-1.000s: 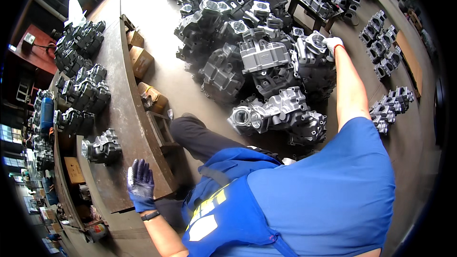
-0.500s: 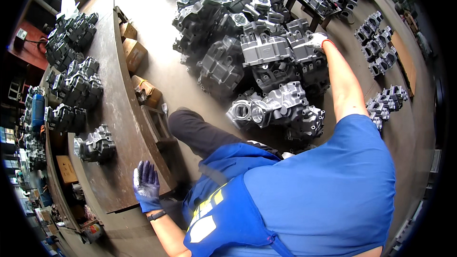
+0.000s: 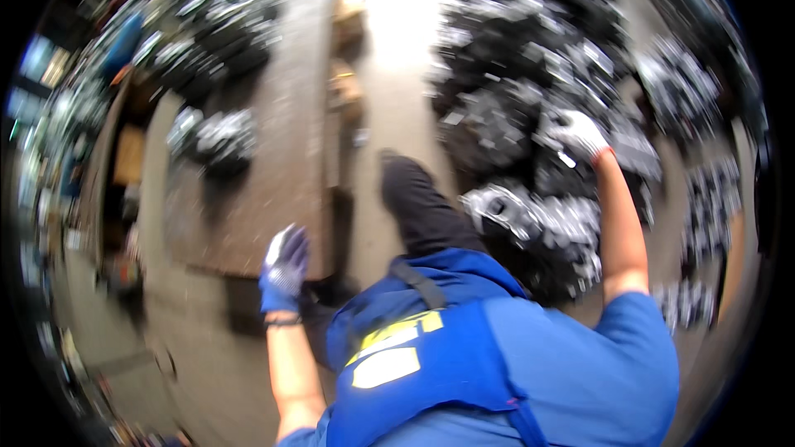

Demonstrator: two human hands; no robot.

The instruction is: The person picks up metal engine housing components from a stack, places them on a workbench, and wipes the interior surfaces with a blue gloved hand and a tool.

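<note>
Motion blur softens the whole picture. My right hand, in a white glove with a red-orange cuff, reaches into a heap of grey metal castings on the right. Its fingers curl over the edge of one casting in the heap; their exact grip is smeared. A lighter casting with a round opening lies nearer to me, below that hand. On the left, my left hand, in a blue and whitish glove, hangs by the near corner of the brown workbench. It holds nothing, with its fingers stretched out.
A single casting stands on the workbench, with more castings farther back. Cartons sit along the bench's right side. Rows of castings lie at the far right. My dark trouser leg is between bench and heap.
The view has swung left, so bench and heap sit farther right in the picture. My right hand has come closer to me over the heap. My left hand stays beside the bench corner.
</note>
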